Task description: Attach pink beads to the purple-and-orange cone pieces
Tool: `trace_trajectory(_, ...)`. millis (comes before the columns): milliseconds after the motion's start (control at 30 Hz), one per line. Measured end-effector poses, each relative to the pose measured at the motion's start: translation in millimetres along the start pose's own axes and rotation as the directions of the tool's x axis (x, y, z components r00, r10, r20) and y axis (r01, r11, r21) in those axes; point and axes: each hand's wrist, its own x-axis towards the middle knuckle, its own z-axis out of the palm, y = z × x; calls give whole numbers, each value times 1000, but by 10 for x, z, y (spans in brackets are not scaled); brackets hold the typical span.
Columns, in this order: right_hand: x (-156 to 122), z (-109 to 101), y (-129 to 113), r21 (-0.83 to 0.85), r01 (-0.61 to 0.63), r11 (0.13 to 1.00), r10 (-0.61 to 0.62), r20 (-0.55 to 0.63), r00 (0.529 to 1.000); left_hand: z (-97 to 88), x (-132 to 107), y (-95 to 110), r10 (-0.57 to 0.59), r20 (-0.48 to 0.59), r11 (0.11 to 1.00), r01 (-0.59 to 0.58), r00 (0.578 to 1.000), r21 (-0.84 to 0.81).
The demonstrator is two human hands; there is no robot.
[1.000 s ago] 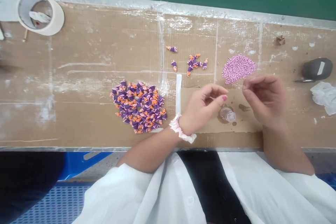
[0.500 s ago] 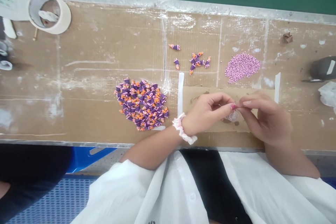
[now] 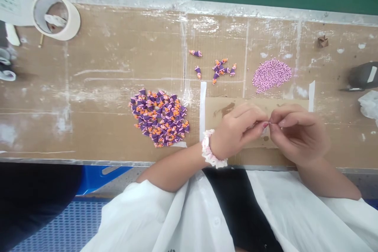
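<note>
My left hand [image 3: 240, 128], with a pale scrunchie [image 3: 210, 149] at the wrist, is closed in a pinch. Its fingertips meet those of my right hand [image 3: 298, 132], also pinched, above a brown cardboard sheet [image 3: 217, 120]. Whatever lies between the fingertips is too small to make out. Beyond the hands is a pile of tiny pink-purple pieces [image 3: 271, 75]. A small cluster of purple, orange and pink figurines [image 3: 221, 69] lies left of that pile. A larger heap of such figurines [image 3: 159, 118] rests to the left of my left hand.
A roll of masking tape [image 3: 73, 19] stands at the far left beside a white sheet [image 3: 14, 4]. On the right are a dark rounded object [image 3: 363, 76], crumpled clear plastic [image 3: 369, 104] and a brown scrap [image 3: 323, 41]. Another person's dark-clothed leg [image 3: 35, 201] shows at lower left.
My left hand has turned and shifted slightly right, its fingers curling more closely. The right fingers have closed in around the same spot. A small clear round thing below the fingertips is now mostly hidden.
</note>
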Motion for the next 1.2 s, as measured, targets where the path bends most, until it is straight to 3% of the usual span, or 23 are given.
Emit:
trace_trajectory(167,-43,-1,8,73,-78,994,78,-2,997,8,-15,-41,290,-14,918,-274,957,287)
trace_trajectory(300,-53,-16,-7,123,-137,983,135,24,991,14,-1,-70,374,20,864,-356,927,357)
trace_trajectory(500,-70,-119,-66,67,-188,980,189,-14,982,14,14,-111,244,-56,942,-223,968,249)
trace_trajectory(633,-101,-174,-126,-216,-216,952,254,169,952,-39,31,-95,83,-143,986,-61,986,157)
trace_trajectory(733,-149,-159,-148,-415,-139,899,286,315,905,-72,43,-67,-19,-184,992,42,983,121)
trace_trajectory(833,-193,-128,-161,-459,-29,888,251,429,868,-89,50,-46,-72,-215,992,92,974,83)
trace_trajectory(1000,-203,-100,-197,-553,86,829,235,483,843,-112,56,-39,-118,-237,990,133,964,49)
trace_trajectory(1100,-178,-108,-208,-554,78,829,245,485,839,-131,83,-45,-124,-247,988,144,961,64)
trace_trajectory(1200,-141,-150,-231,-475,-23,880,254,429,867,-209,127,-36,-111,-220,973,151,969,176)
